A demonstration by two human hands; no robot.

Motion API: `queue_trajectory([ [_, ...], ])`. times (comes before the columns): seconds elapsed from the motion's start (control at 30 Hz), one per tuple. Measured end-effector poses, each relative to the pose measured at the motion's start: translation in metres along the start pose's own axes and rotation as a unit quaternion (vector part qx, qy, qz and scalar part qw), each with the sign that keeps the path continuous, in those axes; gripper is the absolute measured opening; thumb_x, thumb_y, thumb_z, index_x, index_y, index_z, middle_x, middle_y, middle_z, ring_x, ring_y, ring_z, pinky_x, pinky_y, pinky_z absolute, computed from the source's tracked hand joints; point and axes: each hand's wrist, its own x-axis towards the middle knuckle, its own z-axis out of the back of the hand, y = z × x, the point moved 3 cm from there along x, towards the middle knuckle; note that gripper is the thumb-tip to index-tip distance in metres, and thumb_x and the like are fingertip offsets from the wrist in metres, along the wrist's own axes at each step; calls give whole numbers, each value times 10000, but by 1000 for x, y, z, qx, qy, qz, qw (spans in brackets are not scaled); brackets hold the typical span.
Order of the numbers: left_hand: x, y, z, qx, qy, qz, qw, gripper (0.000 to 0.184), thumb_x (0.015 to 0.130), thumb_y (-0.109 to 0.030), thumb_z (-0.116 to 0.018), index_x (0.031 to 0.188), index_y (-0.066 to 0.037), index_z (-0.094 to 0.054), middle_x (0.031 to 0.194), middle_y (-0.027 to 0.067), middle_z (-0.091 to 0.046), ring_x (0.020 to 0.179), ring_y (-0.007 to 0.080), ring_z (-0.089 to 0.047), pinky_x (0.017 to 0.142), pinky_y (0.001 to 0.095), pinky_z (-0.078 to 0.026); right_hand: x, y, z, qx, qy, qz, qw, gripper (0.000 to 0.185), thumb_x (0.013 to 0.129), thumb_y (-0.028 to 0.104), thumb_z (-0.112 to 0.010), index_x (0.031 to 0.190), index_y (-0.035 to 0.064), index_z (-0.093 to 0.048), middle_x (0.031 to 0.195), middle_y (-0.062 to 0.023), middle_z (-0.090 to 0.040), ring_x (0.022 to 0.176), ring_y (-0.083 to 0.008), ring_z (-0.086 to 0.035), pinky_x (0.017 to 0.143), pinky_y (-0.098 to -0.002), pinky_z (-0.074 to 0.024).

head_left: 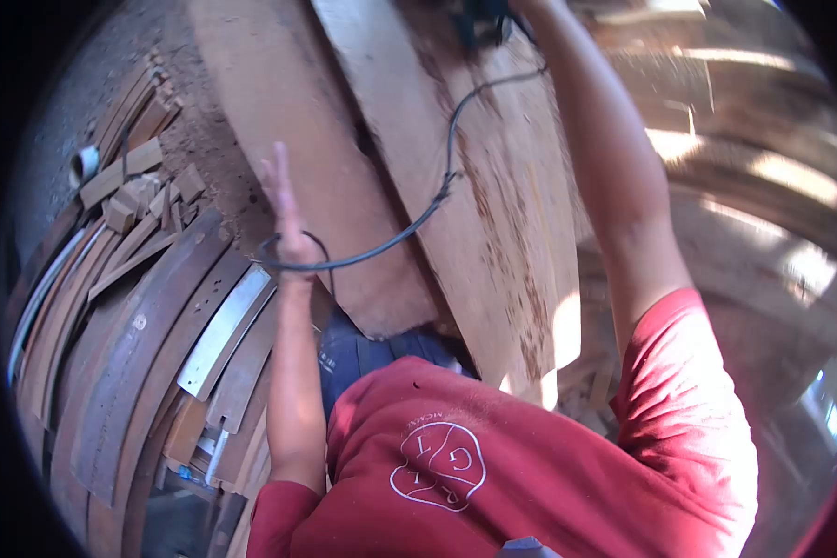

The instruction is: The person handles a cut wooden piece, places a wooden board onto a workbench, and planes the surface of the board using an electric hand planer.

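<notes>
My left hand [291, 223] is raised beside the boards, open, with its fingers stretched out. A dark power cable [414, 228] passes at its wrist in a loose loop and runs up to the right. At the top edge is a dark teal corded power tool [477, 26], only partly in view, on a long wooden board [502, 223] with dark streaks in its grain. My right hand [533, 6] is at this tool and appears to grip it, though the frame cuts off its fingers. Left of that board lies a second brown board [298, 139], with a dark gap between them.
Offcut wood blocks [130, 200] are piled at the left, near a white roll [85, 165]. Below them lie long planks [144, 372] and a pale metallic strip [219, 339]. Sunlit timber [753, 167] at the right is blurred.
</notes>
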Motion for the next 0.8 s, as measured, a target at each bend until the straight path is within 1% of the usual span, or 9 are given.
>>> queue_trajectory([
  [0.03, -9, -6, -2, -24, -10, -7, 1000, 653, 1127, -374, -204, 1672, -13, -219, 1771, 117, -161, 1644, 255, -19, 1321, 404, 16, -63, -10, 23, 38, -18, 56, 998, 354, 791, 217, -843, 1016, -48, -772, 881, -206, -776, 788, -297, -760, 679, -435, -573],
  [0.1, -37, -33, -5, -6, -5, -22, 1000, 637, 1124, -381, -223, 1656, -34, -276, 1762, 128, -188, 1636, 294, -55, 1317, 433, -18, -181, -52, 65, -53, 29, -61, 996, 379, 809, 335, -843, 1040, 39, -787, 841, -211, -764, 784, -366, -764, 710, -444, -572],
  [0.17, -70, -61, -14, 36, 26, -39, 998, 623, 1121, -389, -242, 1640, -55, -333, 1753, 138, -215, 1628, 333, -91, 1314, 463, -53, -307, -79, 108, -67, -4, 1, 998, 315, 870, 257, -823, 1145, 110, -778, 975, -157, -784, 862, -311, -767, 769, -419, -568],
  [0.2, -86, -70, -24, 59, 54, -45, 996, 617, 1120, -392, -252, 1632, -66, -362, 1748, 144, -228, 1624, 352, -109, 1312, 477, -70, -375, -98, 131, -35, 10, -77, 996, 353, 884, 313, -809, 1179, 128, -747, 1004, -206, -754, 931, -442, -715, 804, -489, -564],
  [0.23, -104, -78, -36, 86, 91, -48, 991, 612, 1119, -396, -261, 1624, -76, -390, 1743, 149, -242, 1620, 372, -127, 1310, 492, -87, -442, -103, 158, -22, 37, -149, 988, 389, 885, 304, -818, 1222, 126, -745, 1008, -208, -756, 959, -433, -724, 813, -465, -567],
  [0.43, -207, -69, -101, 241, 255, -116, 929, 529, 1096, -386, -366, 1539, -176, -566, 1729, 174, -266, 1597, 463, -162, 1297, 567, -125, -773, -163, 269, 35, 8, -319, 947, 389, 850, 121, -868, 1203, 3, -752, 879, -148, -789, 828, -130, -739, 750, -336, -558],
  [0.5, -227, -69, -121, 303, 324, -116, 888, 522, 1081, -400, -360, 1502, -219, -612, 1741, 143, -250, 1603, 461, -126, 1295, 592, -114, -782, -166, 272, 37, 11, -329, 944, 366, 856, 118, -866, 1185, 0, -755, 868, -132, -788, 815, -108, -711, 742, -329, -552],
  [0.63, -224, -73, -121, 349, 290, -121, 883, 506, 1071, -376, -373, 1458, -208, -652, 1718, 139, -296, 1586, 461, -150, 1294, 601, -81, -723, -151, 256, 35, 8, -329, 944, 311, 867, 115, -861, 1137, -5, -763, 827, -117, -773, 770, -85, -671, 720, -314, -541],
  [0.8, -181, -65, -103, 275, 276, -80, 917, 521, 1078, -368, -353, 1471, -180, -639, 1706, 171, -302, 1572, 456, -178, 1288, 576, -112, -600, -131, 221, 36, 30, -294, 955, 358, 864, 83, -856, 1204, 24, -763, 880, -135, -789, 794, -63, -652, 739, -299, -536],
])
